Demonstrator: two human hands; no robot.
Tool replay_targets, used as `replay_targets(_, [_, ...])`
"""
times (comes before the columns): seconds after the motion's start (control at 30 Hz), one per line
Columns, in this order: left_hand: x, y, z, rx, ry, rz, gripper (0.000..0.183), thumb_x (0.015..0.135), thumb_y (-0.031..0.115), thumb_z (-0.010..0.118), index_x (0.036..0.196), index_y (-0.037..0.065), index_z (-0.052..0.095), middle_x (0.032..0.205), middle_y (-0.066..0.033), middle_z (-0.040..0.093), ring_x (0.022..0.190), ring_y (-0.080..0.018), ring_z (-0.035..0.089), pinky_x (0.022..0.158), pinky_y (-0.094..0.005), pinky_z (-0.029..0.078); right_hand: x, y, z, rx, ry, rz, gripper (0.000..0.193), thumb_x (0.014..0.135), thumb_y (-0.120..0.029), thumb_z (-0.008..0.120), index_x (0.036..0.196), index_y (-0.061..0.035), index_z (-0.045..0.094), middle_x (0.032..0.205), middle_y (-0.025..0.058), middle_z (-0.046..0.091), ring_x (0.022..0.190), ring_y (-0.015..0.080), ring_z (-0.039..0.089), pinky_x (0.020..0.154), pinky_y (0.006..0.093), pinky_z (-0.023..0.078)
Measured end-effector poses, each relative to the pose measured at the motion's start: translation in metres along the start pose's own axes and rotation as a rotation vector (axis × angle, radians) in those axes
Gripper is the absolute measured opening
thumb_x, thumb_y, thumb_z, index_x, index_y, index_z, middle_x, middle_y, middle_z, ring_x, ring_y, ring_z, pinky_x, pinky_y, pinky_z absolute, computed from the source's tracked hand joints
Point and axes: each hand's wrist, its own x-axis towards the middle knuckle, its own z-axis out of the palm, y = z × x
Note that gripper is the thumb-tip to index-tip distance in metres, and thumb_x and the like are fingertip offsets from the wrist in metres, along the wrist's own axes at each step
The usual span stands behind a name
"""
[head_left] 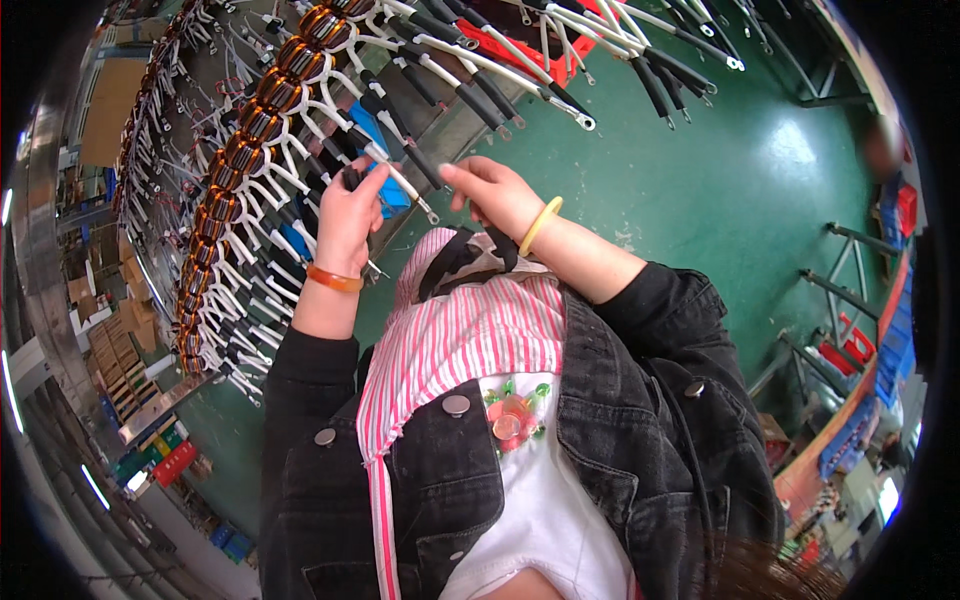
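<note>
My left hand (pixel 347 218) is closed, its thumb and fingertips around a white sleeved wire lead (pixel 405 185) that ends in a metal ring terminal (pixel 432 217). A short black sleeve (pixel 350 179) shows at the same fingers. My right hand (pixel 492 195) has its fingers curled and its fingertips drawn together, close to the end of a black sleeved lead (pixel 424 170). Whether anything is pinched there I cannot make out. Both leads come from a curved row of copper-coloured wound coils (pixel 245 155), which bristles with many white and black leads.
A blue bin (pixel 392 185) sits behind the leads, and a red bin (pixel 500 50) lies beyond them. A second ring of coils (pixel 135 130) curves at the far left. Metal frame legs (pixel 845 280) stand on the green floor (pixel 690 190) to the right.
</note>
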Motion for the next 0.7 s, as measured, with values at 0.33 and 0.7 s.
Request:
replay_targets(0.33, [-0.007,-0.001,-0.030,-0.013,0.028,0.019,0.029,0.086,0.012,0.060,0.113,0.002,0.058,0.073,-0.0053,0.063,0.040,-0.0018,0.036,0.037,-0.0183,0.025,0.030,0.036,-0.019,-0.387,0.292,-0.412,0.028,0.084,-0.028,0.063,0.083,-0.0003,0.060,0.069,0.0180,0.059,0.065,0.0312,0.058,0.062,0.0396,0.045])
replay_targets(0.7, [0.001,-0.036,-0.050,0.471,0.155,0.126,0.023,0.082,0.012,0.066,0.099,-0.003,0.062,0.086,-0.0086,0.068,0.079,-0.0138,0.063,0.075,-0.0258,0.047,0.041,0.044,-0.029,-0.148,0.218,-0.280,0.025,0.086,-0.025,0.064,0.083,-0.0007,0.058,0.063,0.0044,0.056,0.056,0.0112,0.052,0.052,0.0285,0.041])
